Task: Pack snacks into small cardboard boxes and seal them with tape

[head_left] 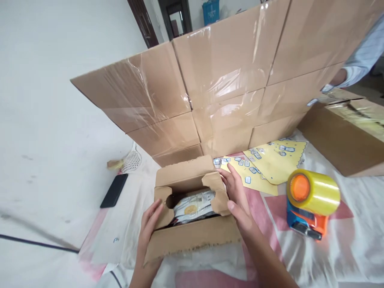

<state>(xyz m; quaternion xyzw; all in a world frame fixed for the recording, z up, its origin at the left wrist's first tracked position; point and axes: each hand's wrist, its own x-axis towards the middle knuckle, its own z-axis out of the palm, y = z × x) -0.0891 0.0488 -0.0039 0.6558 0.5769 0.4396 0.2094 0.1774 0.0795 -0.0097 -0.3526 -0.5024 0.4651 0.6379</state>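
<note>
A small cardboard box (192, 237) with its flaps spread sits low in the middle of the view. Inside it lie several white printed packets (195, 206), partly covered by the notched side flaps. My left hand (147, 230) grips the box's left side, its fingertips on the left flap. On the opposite side, my right hand (240, 198) clasps the right wall, with the thumb near the right flap. The undersides of both hands' grips are hidden by the box.
A large taped cardboard panel (225, 88) stands behind. Right of my hand are yellow sheets with stickers (270, 160) and a tape dispenser with yellow tape (318, 196). A bigger carton (345, 140) stands far right, near another person's sleeve (364, 56). A black phone (114, 191) lies left.
</note>
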